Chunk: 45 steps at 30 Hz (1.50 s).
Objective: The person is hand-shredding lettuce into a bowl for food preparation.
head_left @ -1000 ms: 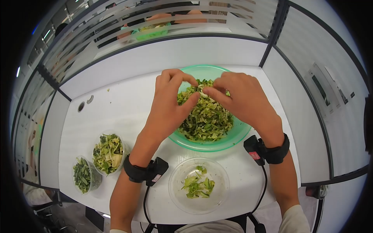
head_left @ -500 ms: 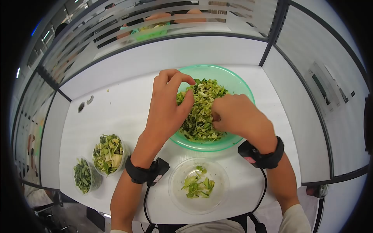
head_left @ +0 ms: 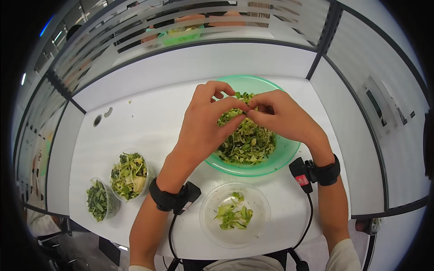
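A translucent green bowl (head_left: 288,151) stands at the back of the table, heaped with chopped leafy greens (head_left: 251,142). Above the heap, my left hand (head_left: 205,122) and my right hand (head_left: 287,115) meet fingertip to fingertip. Thumb and forefinger are pinched on each hand; whatever lies between them is too small to make out. In front of the bowl sits a round clear container (head_left: 261,228) with a few pieces of pale green leaf (head_left: 234,216) in it.
At the left stand two clear tubs, one of mixed cut greens (head_left: 129,176) and a smaller one of darker leaves (head_left: 96,199). Panels (head_left: 194,63) enclose the table at the back and sides. Cables (head_left: 312,212) run from both wrist straps. Beyond the glass a person works at another green bowl (head_left: 183,38).
My right hand has risen out of the greens and come over to my left hand. The fingertips of both now meet above the bowl.
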Tool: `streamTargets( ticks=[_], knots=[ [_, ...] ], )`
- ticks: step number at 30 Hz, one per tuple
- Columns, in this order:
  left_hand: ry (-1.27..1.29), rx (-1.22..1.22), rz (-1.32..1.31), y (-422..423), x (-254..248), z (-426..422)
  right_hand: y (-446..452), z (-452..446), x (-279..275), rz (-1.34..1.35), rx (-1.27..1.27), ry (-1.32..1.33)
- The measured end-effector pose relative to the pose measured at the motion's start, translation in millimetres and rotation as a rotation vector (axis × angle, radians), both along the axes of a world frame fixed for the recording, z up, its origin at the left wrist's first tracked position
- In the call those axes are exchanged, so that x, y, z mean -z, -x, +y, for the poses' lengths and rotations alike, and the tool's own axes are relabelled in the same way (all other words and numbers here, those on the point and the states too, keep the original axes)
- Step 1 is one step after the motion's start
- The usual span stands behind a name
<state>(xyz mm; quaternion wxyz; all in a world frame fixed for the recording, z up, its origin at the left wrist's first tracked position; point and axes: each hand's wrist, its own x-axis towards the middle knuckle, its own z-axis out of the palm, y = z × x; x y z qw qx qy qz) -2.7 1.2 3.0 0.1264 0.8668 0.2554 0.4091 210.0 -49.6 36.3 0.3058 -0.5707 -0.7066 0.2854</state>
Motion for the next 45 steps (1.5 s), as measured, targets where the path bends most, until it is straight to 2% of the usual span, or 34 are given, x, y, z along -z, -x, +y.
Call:
streamTargets(
  ticks=[7,11,18,24,32,36,45],
  knots=[
    [-0.010,-0.015,-0.058,1,3,1,1,-3,1,0.041,-0.023,-0.004],
    [0.013,-0.017,-0.072,0,4,2,-4,4,15,0.138,0.054,-0.166],
    [-0.032,-0.038,-0.099,-1,3,1,3,3,5,0.223,-0.026,0.055],
    [-0.087,-0.064,-0.082,-2,5,4,1,6,12,0.332,-0.083,0.026],
    [-0.061,-0.073,-0.056,-2,4,3,-2,4,8,0.288,-0.061,0.068],
    [-0.142,-0.048,-0.056,-1,6,7,-2,4,7,0.310,-0.013,0.149],
    [-0.263,-0.104,0.029,0,10,12,-1,11,24,0.184,-0.061,-0.143]
  ],
)
